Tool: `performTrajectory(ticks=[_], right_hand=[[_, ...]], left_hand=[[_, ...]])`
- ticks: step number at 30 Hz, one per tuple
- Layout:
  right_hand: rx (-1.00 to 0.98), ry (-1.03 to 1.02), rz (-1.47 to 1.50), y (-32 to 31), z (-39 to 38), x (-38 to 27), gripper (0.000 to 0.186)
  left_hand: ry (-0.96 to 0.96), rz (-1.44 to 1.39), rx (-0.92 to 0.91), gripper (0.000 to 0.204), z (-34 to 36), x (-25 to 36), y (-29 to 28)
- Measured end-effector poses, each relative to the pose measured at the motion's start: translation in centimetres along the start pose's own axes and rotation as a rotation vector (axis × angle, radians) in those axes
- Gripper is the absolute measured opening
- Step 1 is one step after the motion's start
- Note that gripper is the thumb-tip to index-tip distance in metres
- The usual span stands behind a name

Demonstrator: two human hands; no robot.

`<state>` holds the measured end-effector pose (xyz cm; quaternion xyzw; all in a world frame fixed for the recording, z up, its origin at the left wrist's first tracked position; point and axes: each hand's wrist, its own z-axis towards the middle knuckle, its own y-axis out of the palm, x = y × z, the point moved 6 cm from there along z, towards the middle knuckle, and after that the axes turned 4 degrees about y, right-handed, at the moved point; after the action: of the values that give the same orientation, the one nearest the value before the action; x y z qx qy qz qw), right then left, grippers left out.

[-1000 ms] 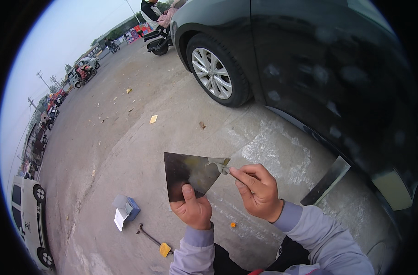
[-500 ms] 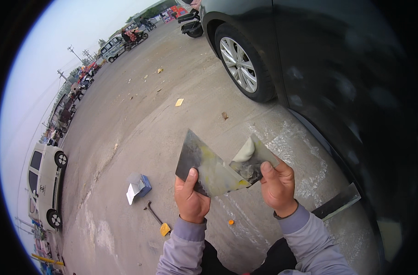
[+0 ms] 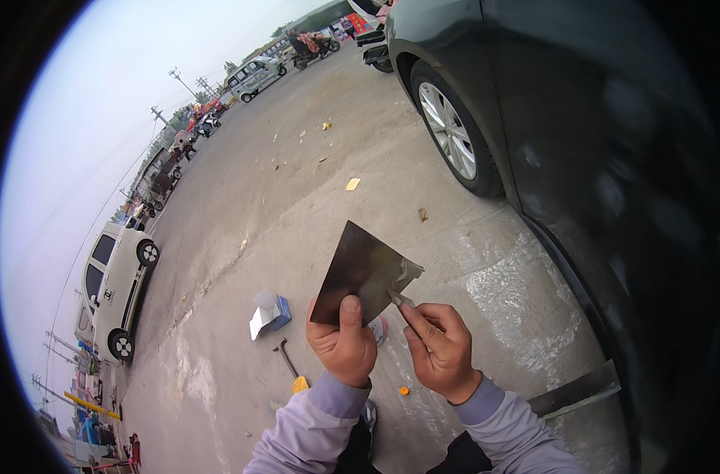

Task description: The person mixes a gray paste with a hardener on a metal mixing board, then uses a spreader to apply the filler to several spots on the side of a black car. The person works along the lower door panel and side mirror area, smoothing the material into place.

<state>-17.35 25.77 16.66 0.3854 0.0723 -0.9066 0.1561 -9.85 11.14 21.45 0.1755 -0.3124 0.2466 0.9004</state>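
Observation:
My left hand (image 3: 343, 340) grips a dark, flat putty spreader (image 3: 358, 265) at its lower corner, thumb on the face. Pale putty (image 3: 407, 275) sits along the spreader's right corner. Pinched in my right hand (image 3: 443, 347) is a second spreader (image 3: 399, 299), turned nearly edge-on, its tip touching or very close to the first one's right edge. Most of that second spreader is hidden by its angle and my fingers. Between my hands, partly covered, a round pinkish-white container (image 3: 379, 330) shows lower down.
A dark car (image 3: 597, 103) with a silver-spoked wheel (image 3: 455, 130) stands close on the right. A long dark strip (image 3: 573, 391) lies near its sill. On the concrete are an open blue-white box (image 3: 273, 314), a yellow-ended tool (image 3: 289, 363) and an orange cap (image 3: 404, 391).
My right hand has turned its spreader from face-up to nearly edge-on and moved left. The putty blob that lay on it no longer shows there. The view has shifted left.

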Motion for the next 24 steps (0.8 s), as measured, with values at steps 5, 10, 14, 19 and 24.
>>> performTrajectory(ticks=[5,10,14,19,24], right_hand=[[0.184,-0.004,-0.040,-3.5,-0.2,0.4,0.045],[0.086,-0.055,-0.182,-3.6,0.1,0.0,0.045],[0.340,-0.008,-0.317,-7.6,-0.3,-0.8,0.040],[0.281,-0.008,-0.554,-7.8,-0.7,-0.1,0.053],[0.208,0.016,-0.742,-5.9,-1.1,0.9,0.043]], left_hand=[[0.029,-0.028,-0.015,0.040,0.6,0.0,0.6],[0.064,-0.211,-0.111,0.044,0.7,-2.0,4.0],[-0.017,-0.351,-0.067,0.043,1.0,-4.6,5.8],[-0.078,-0.571,-0.171,0.041,-0.9,-8.2,8.0],[-0.181,-0.775,-0.124,0.039,-0.6,-13.1,8.4]])
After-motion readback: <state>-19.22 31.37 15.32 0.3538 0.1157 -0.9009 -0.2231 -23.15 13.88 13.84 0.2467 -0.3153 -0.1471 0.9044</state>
